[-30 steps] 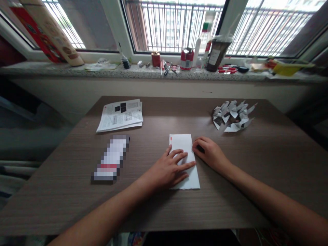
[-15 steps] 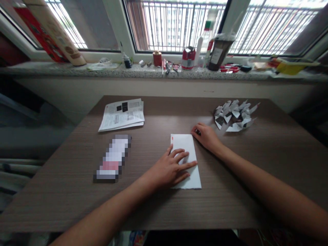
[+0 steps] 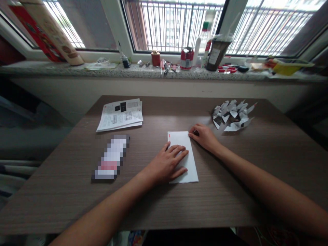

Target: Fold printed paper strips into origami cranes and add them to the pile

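My spread left hand [image 3: 167, 163] should press the paper [image 3: 190, 163] steady; my right hand [image 3: 205, 136] rests curled at its corner, pinch unclear.

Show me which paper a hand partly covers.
The red-marked white sheet, under the left hand; the printed sheets and spiky folded paper lie untouched farther back.

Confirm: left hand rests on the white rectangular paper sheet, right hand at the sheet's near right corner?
One error: the right hand is at the far right corner of the white rectangular paper sheet, not the near one, per the head view. The left hand does rest on it.
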`<act>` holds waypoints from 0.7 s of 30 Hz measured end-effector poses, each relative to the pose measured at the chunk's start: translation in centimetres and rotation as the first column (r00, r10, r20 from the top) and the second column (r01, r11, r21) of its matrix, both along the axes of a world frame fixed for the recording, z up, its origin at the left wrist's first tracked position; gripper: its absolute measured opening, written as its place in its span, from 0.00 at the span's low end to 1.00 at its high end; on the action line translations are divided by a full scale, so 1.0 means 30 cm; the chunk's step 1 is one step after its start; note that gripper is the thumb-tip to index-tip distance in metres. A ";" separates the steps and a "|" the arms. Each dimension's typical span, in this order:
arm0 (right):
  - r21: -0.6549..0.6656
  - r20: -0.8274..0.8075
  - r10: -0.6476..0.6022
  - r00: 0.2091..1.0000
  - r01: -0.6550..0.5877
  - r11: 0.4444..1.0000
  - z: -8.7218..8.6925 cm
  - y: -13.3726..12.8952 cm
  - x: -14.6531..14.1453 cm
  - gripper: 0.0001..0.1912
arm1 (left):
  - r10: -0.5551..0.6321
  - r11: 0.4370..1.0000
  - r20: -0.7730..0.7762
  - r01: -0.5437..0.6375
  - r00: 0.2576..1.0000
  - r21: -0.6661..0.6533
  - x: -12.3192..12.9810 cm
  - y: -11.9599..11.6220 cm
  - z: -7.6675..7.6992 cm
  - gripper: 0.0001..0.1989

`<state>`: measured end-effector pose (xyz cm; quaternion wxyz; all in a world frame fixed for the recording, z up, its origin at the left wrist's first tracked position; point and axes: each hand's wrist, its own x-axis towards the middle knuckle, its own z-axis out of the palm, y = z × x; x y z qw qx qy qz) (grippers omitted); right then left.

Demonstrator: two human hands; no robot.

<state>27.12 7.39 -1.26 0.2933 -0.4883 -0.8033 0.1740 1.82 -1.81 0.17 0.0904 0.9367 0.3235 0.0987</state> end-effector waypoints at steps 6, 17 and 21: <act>-0.045 0.042 0.045 0.998 -0.043 0.998 0.017 -0.028 0.010 0.03 | 0.040 0.999 0.002 -0.040 0.999 0.005 0.000 0.000 -0.005 0.31; -0.121 0.112 0.147 0.983 -0.133 0.984 0.035 -0.223 0.032 0.05 | 0.032 0.999 0.000 -0.032 0.999 -0.008 -0.005 0.005 -0.021 0.31; -0.130 0.150 0.173 0.973 -0.154 0.979 0.032 -0.291 0.041 0.07 | 0.033 0.999 -0.003 -0.033 0.999 -0.006 -0.004 0.007 -0.025 0.31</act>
